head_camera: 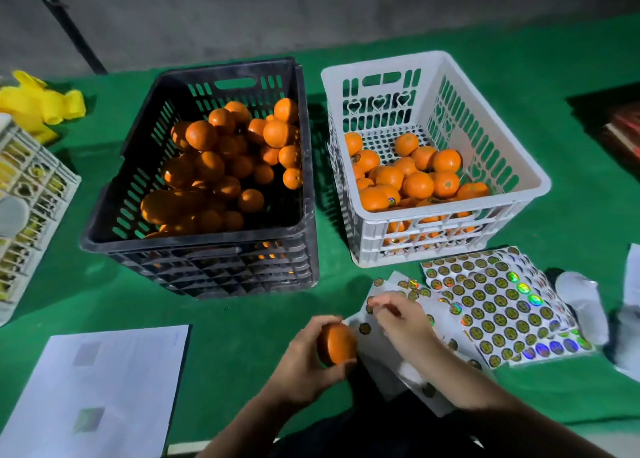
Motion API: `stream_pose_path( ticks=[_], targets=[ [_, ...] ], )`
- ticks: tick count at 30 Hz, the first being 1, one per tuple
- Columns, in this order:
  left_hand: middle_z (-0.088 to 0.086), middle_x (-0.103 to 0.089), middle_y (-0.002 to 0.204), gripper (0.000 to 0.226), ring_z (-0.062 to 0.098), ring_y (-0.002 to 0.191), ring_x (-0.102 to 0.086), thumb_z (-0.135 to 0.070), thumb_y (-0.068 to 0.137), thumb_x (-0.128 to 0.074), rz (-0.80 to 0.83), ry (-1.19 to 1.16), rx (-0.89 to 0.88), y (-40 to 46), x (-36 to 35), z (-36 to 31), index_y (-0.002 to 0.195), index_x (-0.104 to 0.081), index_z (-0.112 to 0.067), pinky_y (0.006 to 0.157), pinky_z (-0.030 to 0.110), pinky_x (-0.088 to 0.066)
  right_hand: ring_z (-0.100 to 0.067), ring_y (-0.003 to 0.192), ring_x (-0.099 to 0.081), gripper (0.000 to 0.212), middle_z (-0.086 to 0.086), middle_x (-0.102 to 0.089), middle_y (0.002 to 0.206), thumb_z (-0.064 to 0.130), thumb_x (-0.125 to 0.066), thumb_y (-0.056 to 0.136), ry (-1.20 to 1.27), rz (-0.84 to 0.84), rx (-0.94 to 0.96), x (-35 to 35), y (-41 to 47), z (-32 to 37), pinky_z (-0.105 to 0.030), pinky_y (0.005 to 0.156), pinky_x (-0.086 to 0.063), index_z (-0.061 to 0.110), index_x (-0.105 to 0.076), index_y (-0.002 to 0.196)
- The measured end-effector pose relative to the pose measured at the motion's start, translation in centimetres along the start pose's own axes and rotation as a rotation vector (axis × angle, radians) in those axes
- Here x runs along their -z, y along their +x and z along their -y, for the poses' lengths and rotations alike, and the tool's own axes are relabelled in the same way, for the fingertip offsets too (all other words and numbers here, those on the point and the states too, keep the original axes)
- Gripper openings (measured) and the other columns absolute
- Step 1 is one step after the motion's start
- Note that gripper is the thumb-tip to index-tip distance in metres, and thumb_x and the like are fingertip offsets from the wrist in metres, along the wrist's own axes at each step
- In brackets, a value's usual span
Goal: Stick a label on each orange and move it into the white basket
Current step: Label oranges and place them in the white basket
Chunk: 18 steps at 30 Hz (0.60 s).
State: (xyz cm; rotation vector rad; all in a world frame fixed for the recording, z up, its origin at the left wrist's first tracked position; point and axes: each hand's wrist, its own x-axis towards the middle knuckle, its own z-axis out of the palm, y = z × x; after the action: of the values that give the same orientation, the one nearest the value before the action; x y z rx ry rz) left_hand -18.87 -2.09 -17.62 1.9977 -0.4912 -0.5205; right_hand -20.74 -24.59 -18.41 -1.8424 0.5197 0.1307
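Two hands at table's near edge. Left hand [304, 357] grasps orange [336, 344], fingers curled round it. Right hand [401, 319] fingers curled, pinching at label sheet [498, 305]. White basket [519, 167], part filled, toward table's far edge, right of black crate [138, 146].

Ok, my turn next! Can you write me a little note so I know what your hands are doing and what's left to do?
Left hand grips one orange above the green table.
Right hand is over the sticker sheets, fingers curled as if pinching a label; I can't quite see it.
Done: a batch of oranges already sits in the white basket, at least one showing a label.
Left: label the held orange, put it in the white basket, then work through the black crate, still heaped with oranges.
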Motion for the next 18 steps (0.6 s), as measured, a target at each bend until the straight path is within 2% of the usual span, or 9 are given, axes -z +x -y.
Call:
stream_pose_path(
  ticks=[2,4,6,7,10,12,15,18],
  targets=[
    [-0.005,-0.065,0.127,0.068,0.013,0.113,-0.063,-0.036,0.076,-0.086,0.118,0.126,0.036,0.9,-0.6,1.0,0.135,-0.055,-0.024,0.098,0.041,-0.051,-0.012,0.083,-0.067,0.022,0.007,-0.074,0.098,0.015,-0.061,0.099,-0.347,0.090,0.089,-0.5,0.6,-0.8,-0.024,0.073,-0.055,0.025,-0.073,0.114],
    [-0.005,-0.063,0.126,0.071,0.014,0.110,-0.061,-0.042,0.076,-0.084,0.245,0.236,0.071,1.8,-1.0,1.5,0.138,-0.051,-0.029,0.098,0.033,-0.051,-0.015,0.109,-0.064,0.035,0.004,-0.065,0.128,0.019,-0.058,0.100,-0.682,0.228,0.171,-1.0,1.0,-1.1,-0.031,0.094,-0.054,0.026,-0.065,0.134],
    [-0.008,-0.057,0.119,0.069,0.012,0.106,-0.057,-0.047,0.077,-0.084,0.341,0.277,0.114,2.4,-1.4,2.0,0.136,-0.047,-0.038,0.092,0.024,-0.049,-0.022,0.120,-0.058,0.045,0.001,-0.049,0.144,0.018,-0.055,0.101,-0.891,0.311,0.171,-1.4,1.2,-1.3,-0.037,0.098,-0.053,0.027,-0.055,0.145],
    [-0.008,-0.054,0.116,0.068,0.013,0.105,-0.057,-0.049,0.077,-0.083,0.363,0.284,0.135,2.6,-1.7,2.4,0.133,-0.045,-0.041,0.091,0.024,-0.049,-0.025,0.120,-0.058,0.046,-0.001,-0.045,0.147,0.016,-0.054,0.102,-0.947,0.323,0.176,-1.4,1.1,-1.4,-0.039,0.096,-0.054,0.026,-0.052,0.147],
    [-0.002,-0.052,0.118,0.070,0.018,0.104,-0.057,-0.057,0.075,-0.081,0.392,0.332,0.175,3.2,-2.1,2.9,0.131,-0.040,-0.047,0.092,0.029,-0.049,-0.027,0.111,-0.061,0.033,-0.004,-0.044,0.141,0.010,-0.050,0.103,-1.015,0.304,0.252,-1.2,1.2,-2.1,-0.043,0.087,-0.057,0.020,-0.055,0.134],
    [-0.002,-0.052,0.119,0.071,0.017,0.104,-0.056,-0.060,0.074,-0.080,0.392,0.342,0.187,3.4,-2.3,3.2,0.131,-0.038,-0.049,0.091,0.029,-0.048,-0.024,0.109,-0.060,0.022,-0.002,-0.045,0.137,0.013,-0.049,0.104,-1.035,0.294,0.293,-1.0,1.2,-2.5,-0.041,0.085,-0.057,0.019,-0.055,0.124],
    [0.001,-0.054,0.124,0.074,0.019,0.108,-0.058,-0.060,0.074,-0.080,0.364,0.327,0.198,3.2,-2.5,3.2,0.134,-0.039,-0.046,0.096,0.033,-0.051,-0.017,0.104,-0.059,0.011,0.001,-0.048,0.128,0.019,-0.050,0.105,-0.997,0.261,0.322,-0.9,1.4,-2.6,-0.032,0.082,-0.056,0.020,-0.054,0.115],
    [0.002,-0.054,0.125,0.075,0.019,0.109,-0.058,-0.059,0.074,-0.081,0.339,0.311,0.204,2.9,-2.6,3.2,0.135,-0.040,-0.045,0.098,0.035,-0.052,-0.012,0.089,-0.057,0.002,0.006,-0.049,0.113,0.023,-0.055,0.104,-0.890,0.213,0.330,-0.6,1.3,-2.3,-0.033,0.080,-0.055,0.021,-0.055,0.104]
  ],
)
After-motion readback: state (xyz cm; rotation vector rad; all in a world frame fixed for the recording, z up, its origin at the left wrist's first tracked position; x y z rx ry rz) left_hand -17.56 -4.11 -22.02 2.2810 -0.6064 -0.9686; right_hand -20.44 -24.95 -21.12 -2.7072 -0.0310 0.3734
